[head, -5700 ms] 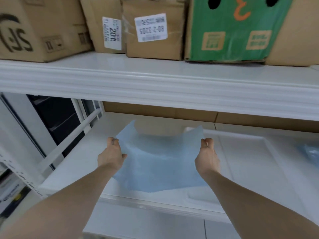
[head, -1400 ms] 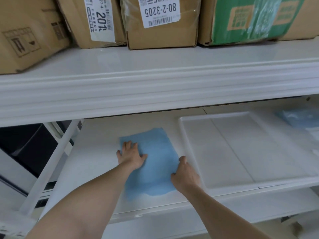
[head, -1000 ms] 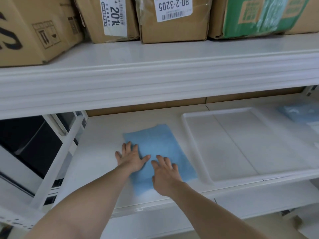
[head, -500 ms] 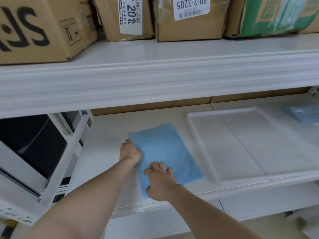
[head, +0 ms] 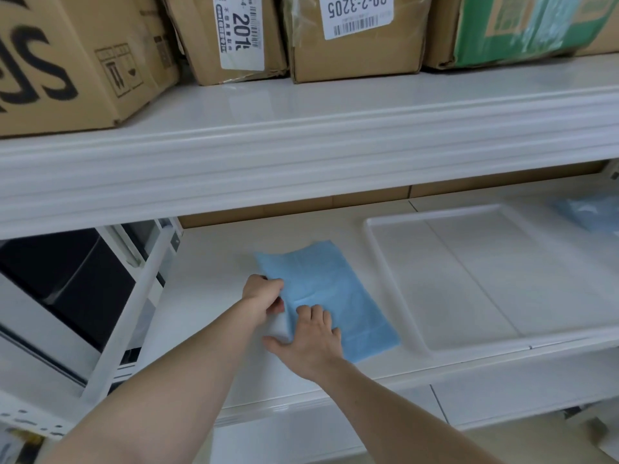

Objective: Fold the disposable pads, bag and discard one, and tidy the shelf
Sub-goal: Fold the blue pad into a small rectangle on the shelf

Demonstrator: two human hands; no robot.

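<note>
A folded light-blue disposable pad (head: 330,289) lies on the lower white shelf (head: 214,279), just left of a shallow white tray (head: 475,272). My left hand (head: 263,293) pinches the pad's left edge and lifts it, so the white underside shows there. My right hand (head: 310,339) rests flat on the pad's near left part with fingers spread, close beside the left hand. More blue pad material (head: 589,212) lies at the far right of the shelf, partly cut off by the frame.
Several cardboard boxes (head: 355,35) stand on the upper shelf (head: 301,128), close overhead. A white upright post (head: 134,306) bounds the shelf on the left, with a dark unit (head: 70,279) behind it. The tray fills the shelf's right half.
The pad was held open in the air, then laid down folded and smoothed by both hands. Within the last half second my left hand has lifted the pad's left edge and my right hand has flattened.
</note>
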